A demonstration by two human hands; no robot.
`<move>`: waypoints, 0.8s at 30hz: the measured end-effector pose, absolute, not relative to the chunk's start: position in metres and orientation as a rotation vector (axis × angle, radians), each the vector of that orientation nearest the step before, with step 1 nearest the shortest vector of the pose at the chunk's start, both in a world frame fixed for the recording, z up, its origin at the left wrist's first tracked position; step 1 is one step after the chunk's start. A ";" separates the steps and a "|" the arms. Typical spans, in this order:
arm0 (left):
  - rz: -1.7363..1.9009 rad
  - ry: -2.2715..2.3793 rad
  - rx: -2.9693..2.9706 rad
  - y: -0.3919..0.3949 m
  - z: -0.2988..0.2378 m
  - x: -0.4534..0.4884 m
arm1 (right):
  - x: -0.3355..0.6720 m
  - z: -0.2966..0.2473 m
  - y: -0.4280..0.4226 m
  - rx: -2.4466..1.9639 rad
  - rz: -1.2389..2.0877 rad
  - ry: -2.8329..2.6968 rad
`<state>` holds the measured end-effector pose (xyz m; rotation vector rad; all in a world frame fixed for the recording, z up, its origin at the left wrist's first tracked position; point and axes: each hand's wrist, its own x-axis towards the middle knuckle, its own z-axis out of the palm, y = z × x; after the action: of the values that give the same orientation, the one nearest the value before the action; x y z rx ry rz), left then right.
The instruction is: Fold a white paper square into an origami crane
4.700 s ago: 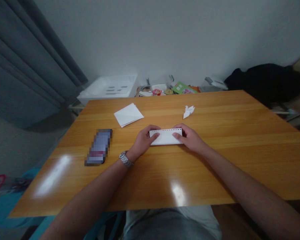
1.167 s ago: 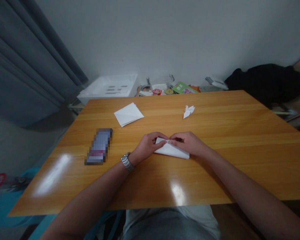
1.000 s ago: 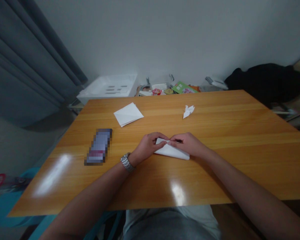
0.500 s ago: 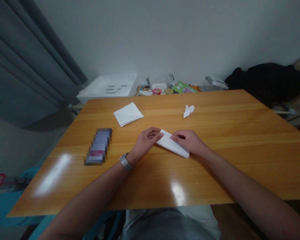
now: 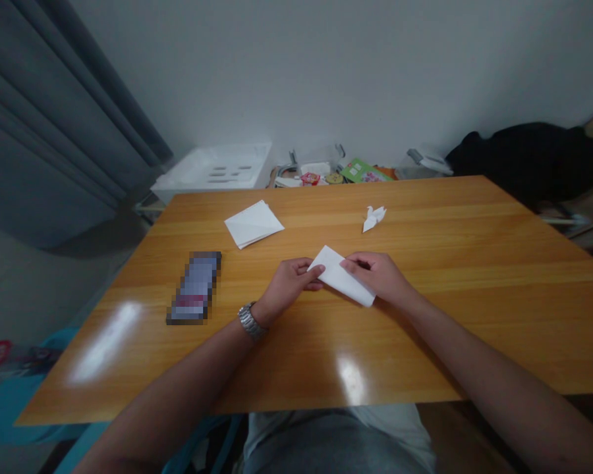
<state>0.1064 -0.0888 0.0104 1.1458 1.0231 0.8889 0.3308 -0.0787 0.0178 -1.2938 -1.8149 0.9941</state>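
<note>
Between my two hands is a folded sheet of white paper [image 5: 343, 279], held just over the wooden table [image 5: 474, 276]. My left hand [image 5: 294, 280] pinches its left corner, thumb on top and fingers underneath. At the upper right edge, my right hand [image 5: 379, 271] grips the paper between thumb and fingers; its palm hides part of that side. Beyond my right hand stands a small white origami crane [image 5: 374, 218]. A stack of white paper [image 5: 254, 224] lies farther back on the left.
A phone [image 5: 195, 288], its screen pixelated, lies left of my left hand. Behind the table's far edge are a white plastic tray [image 5: 217, 168], a green booklet [image 5: 363, 170] and a black cloth heap [image 5: 528, 161]. Light blue chairs [image 5: 14, 408] stand at the lower left.
The folded paper has turned and now shows a broader face, its top corner higher. My left fingers have shifted beneath its left corner, and my right hand has moved slightly right.
</note>
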 end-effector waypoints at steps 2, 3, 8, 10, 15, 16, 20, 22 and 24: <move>0.890 1.030 1.143 -0.089 0.011 0.107 | 0.331 0.018 -0.079 -1.295 0.994 -1.809; 0.891 1.033 1.142 -0.089 0.012 0.107 | 0.331 0.018 -0.079 -1.292 0.994 -1.807; 0.901 1.033 1.155 -0.090 0.014 0.107 | 0.331 0.019 -0.080 -1.284 0.995 -1.796; 0.917 1.018 1.168 -0.090 0.014 0.107 | 0.330 0.019 -0.080 -1.289 0.982 -1.790; 0.983 1.014 1.140 -0.091 0.015 0.109 | 0.329 0.017 -0.080 -1.285 0.934 -1.764; 0.990 1.003 1.122 -0.091 0.015 0.109 | 0.329 0.016 -0.079 -1.284 0.921 -1.752; 0.987 0.966 1.070 -0.092 0.014 0.109 | 0.329 0.014 -0.078 -1.291 0.873 -1.708; 0.995 0.977 1.075 -0.092 0.013 0.109 | 0.330 0.013 -0.078 -1.295 0.878 -1.700; 1.004 0.977 1.101 -0.091 0.012 0.108 | 0.329 0.012 -0.078 -1.292 0.898 -1.696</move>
<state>0.1081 -0.0913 0.0119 1.1013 0.9765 1.0042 0.3293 -0.0775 0.0119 -1.2919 -1.6962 0.8984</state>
